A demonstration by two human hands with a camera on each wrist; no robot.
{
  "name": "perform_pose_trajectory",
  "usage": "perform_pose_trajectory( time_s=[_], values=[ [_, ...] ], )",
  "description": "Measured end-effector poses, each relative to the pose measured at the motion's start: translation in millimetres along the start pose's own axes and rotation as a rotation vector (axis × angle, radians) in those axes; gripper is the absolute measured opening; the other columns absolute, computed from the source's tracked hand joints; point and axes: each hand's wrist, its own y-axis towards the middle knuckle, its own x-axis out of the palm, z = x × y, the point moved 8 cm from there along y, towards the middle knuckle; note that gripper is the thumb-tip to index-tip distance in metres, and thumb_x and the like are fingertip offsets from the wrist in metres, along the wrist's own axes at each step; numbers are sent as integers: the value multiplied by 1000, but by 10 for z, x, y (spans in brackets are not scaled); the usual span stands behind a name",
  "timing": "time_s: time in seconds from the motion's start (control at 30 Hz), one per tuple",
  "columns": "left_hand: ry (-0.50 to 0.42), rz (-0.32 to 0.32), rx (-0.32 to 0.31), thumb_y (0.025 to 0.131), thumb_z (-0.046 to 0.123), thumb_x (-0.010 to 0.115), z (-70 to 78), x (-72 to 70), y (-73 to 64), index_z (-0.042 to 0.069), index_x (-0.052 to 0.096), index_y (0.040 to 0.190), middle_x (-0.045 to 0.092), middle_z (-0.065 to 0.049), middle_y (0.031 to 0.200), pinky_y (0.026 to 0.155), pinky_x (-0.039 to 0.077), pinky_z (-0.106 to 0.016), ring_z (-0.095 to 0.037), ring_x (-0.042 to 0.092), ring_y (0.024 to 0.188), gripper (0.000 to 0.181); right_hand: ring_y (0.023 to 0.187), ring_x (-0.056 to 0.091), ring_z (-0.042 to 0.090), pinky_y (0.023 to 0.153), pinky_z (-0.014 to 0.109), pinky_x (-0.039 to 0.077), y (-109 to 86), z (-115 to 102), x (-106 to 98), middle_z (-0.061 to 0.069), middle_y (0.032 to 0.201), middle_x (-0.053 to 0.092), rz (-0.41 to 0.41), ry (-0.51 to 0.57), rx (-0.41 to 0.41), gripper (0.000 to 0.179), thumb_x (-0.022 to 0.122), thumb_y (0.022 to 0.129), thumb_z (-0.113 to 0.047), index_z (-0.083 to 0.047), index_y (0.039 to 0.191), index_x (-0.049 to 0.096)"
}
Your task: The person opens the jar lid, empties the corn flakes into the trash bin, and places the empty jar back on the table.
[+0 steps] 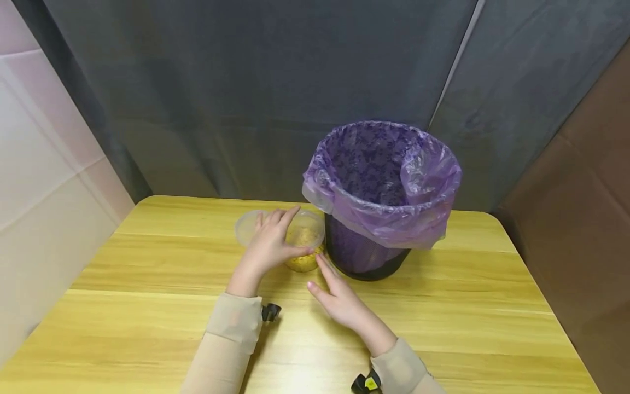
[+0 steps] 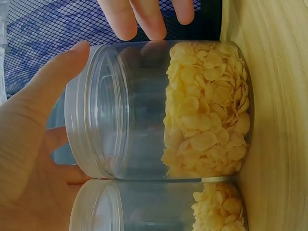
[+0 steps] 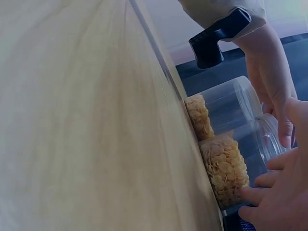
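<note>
Upright, its long axis vertical, the clear jar (image 2: 156,111) holds yellow flakes (image 2: 209,111). Left hand (image 1: 269,242) and right hand (image 1: 340,298) have fingers wide.

Clear jar (image 2: 144,106) of yellow flakes (image 2: 207,110) at centre, base on the wooden desk (image 2: 279,115) at three o'clock, similar jar (image 2: 159,207) just beside it at six, left grip (image 2: 29,144) at nine, right grip (image 2: 150,19) at twelve, blue mesh (image 2: 48,29) at ten.
</note>
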Motion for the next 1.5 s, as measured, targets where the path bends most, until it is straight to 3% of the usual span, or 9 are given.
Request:
perform_pose_trajectory(
  time_s=[0.5, 0.73, 1.17, 1.5],
  values=[
    [-25, 52, 31, 64, 49, 85, 32, -9, 11, -2, 39, 142, 48, -29, 131, 112, 10, -50, -43, 41, 125, 104, 142, 12, 33, 111, 49, 13, -17, -14, -2, 17, 156, 9, 5, -21, -39, 68, 46, 101, -34, -2, 152, 15],
    [-49, 70, 11, 63, 48, 86, 28, -22, 12, -4, 40, 141, 47, -27, 133, 113, 12, -47, -42, 41, 126, 104, 142, 10, 33, 111, 50, 12, -20, -32, -5, 15, 157, 8, 9, -31, -45, 67, 48, 101, -30, -4, 152, 14],
    [-106, 115, -6, 61, 45, 88, 35, -122, -9, -3, 43, 138, 47, -25, 135, 109, 22, -51, -43, 38, 127, 101, 142, 11, 26, 111, 47, 12, -41, -85, -63, 10, 158, 6, 55, -9, -55, 70, 51, 100, -31, -8, 153, 13],
    [-189, 79, -22, 62, 44, 87, 64, -192, -44, 0, 40, 141, 44, -22, 139, 102, 34, -54, -39, 41, 126, 102, 142, 12, 24, 112, 45, 13, -41, -113, -159, 10, 158, 10, 129, 23, -84, 73, 55, 98, -32, -10, 154, 13]
  ],
)
